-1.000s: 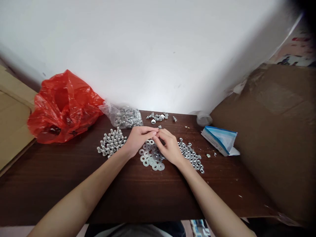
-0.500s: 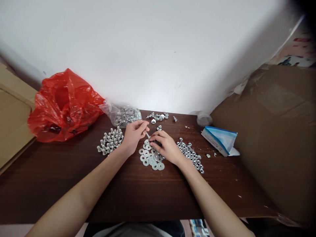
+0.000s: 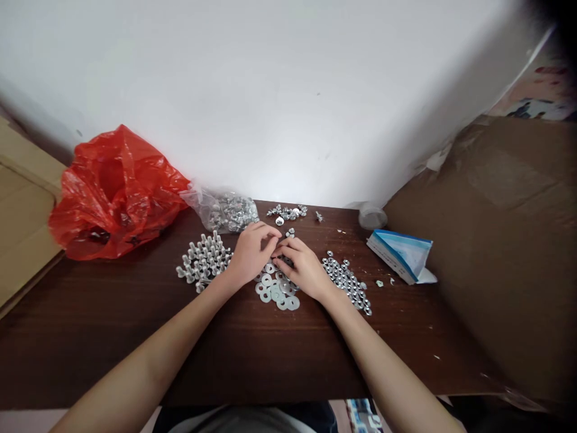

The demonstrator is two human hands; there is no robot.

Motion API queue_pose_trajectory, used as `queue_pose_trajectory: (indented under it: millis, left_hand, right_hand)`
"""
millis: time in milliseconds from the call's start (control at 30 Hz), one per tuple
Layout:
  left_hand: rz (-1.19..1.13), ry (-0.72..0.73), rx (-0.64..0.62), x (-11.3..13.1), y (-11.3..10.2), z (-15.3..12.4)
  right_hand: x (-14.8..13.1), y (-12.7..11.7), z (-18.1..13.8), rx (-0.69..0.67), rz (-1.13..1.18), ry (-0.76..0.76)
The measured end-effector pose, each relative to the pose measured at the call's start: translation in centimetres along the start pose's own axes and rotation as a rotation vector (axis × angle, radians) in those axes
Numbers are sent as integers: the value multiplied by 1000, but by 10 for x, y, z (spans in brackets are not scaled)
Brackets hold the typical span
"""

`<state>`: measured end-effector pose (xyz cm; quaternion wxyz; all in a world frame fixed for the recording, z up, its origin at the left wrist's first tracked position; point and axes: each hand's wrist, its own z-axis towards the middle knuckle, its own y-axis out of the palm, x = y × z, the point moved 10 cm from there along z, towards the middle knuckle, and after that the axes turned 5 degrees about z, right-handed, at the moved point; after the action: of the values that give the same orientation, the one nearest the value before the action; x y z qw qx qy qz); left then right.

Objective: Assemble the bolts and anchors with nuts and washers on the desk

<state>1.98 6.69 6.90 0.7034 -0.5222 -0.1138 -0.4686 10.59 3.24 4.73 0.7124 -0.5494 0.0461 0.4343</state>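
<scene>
A: Hands, quick. Where?
B: My left hand (image 3: pixel 253 255) and right hand (image 3: pixel 305 269) come together mid-worktop (image 3: pixel 252 361), over the far part of the washers (image 3: pixel 276 294). Tips very close; can't say if they touch.
A: Open, closed?
B: Both curled, thumbs bent in toward the fingers. Gripping something? Can't tell — whatever might sit between the tips is hidden.
A: Washers, how do they lie?
B: Flat, overlapping pile, partly under my hands, the rest showing on the side nearer me. Right hand covers some.
A: Left of that?
B: Bolts (image 3: pixel 207 258), just beside my left hand, mostly upright, bunched close.
A: Right?
B: Nuts (image 3: pixel 345 279), spread just beside my right hand.
A: Past the fingers?
B: Small hardware cluster (image 3: pixel 291 233) just beyond, then loose fasteners (image 3: pixel 288 213) near the wall (image 3: pixel 288 108).
A: Rest, go.
B: Clear bag (image 3: pixel 234 213) of metal parts behind the bolts, red plastic bag (image 3: pixel 117 192) left of it. Right side — clear round container (image 3: pixel 372 218), blue-and-white packet (image 3: pixel 401 255) nearer me, big cardboard box (image 3: pixel 496 240) at the edge.
</scene>
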Motion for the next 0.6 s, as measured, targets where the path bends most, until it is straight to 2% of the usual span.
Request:
queue_pose_trajectory:
  millis: [100,200,333,600]
  left_hand:
    - [281,159,-65,10,6,-4]
    - [418,171,-158,3,19,-8]
    - [442,175,-194,-2,27,-11]
    - [446,184,-189,0,24,-11]
  right_hand:
    - [0,0,0,2,-8,6]
    - [0,-1,0,8,-3,7]
    - [1,0,0,8,17,5]
    - [2,0,-1,14,23,-2]
